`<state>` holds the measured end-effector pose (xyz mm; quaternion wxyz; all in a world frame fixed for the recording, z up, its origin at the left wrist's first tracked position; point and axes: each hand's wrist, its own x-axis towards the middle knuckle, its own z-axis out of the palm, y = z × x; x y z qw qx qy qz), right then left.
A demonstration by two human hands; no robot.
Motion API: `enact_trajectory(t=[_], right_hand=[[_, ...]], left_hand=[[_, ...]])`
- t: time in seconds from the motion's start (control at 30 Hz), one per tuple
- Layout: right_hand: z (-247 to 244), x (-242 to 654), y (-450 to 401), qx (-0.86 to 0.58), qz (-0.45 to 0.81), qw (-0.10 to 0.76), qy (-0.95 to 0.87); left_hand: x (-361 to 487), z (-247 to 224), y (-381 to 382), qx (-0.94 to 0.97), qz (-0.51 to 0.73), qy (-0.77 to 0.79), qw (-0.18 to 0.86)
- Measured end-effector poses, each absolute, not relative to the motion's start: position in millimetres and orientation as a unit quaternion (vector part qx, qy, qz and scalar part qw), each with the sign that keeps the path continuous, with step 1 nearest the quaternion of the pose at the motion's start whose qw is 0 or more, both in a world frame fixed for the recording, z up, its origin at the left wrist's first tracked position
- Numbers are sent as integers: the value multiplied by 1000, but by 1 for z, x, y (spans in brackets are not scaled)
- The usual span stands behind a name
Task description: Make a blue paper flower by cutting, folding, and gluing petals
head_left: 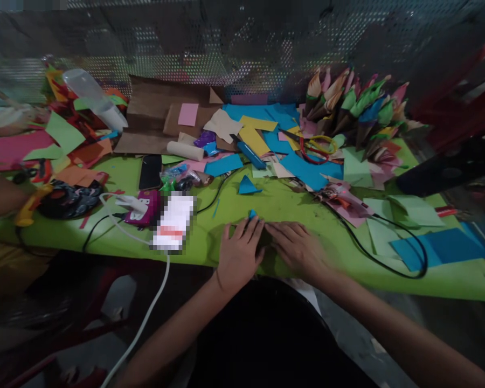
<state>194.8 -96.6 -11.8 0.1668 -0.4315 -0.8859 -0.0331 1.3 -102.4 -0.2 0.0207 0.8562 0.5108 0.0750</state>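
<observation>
My left hand (pixel 240 248) lies palm down near the front edge of the green table (pixel 210 237), its fingers spread and flat. A small blue paper piece (pixel 253 214) shows at its fingertips, partly hidden by them. Close beside it on the right, my right hand (pixel 297 245) rests with fingers stretched out and pointing left. Whether anything lies under the palms is hidden. A folded blue paper piece (pixel 249 185) stands on the table just beyond the hands.
Coloured paper, a blue cutter (pixel 250 152) and scissors (pixel 313 151) lie farther back. Paper cones (pixel 359 108) stand back right. A lit phone (pixel 173 222) and purple power adapter (pixel 142 209) sit left. A black cable (pixel 388 264) loops right. Another person's arm (pixel 4 196) reaches in far left.
</observation>
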Motion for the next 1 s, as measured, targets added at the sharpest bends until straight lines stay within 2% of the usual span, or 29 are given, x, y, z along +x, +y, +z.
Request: enact_trajectory(t=[0.23, 0.8, 1.0], right_hand=[[-10, 189, -93, -437, -73, 147, -884], [-8, 191, -82, -461, -46, 159, -872], [-8, 184, -80, -467, -18, 103, -878]], left_hand=[[-13, 2, -102, 860, 86, 502, 16], [-17, 0, -84, 872, 79, 482, 24], [-13, 2, -75, 868, 76, 490, 29]])
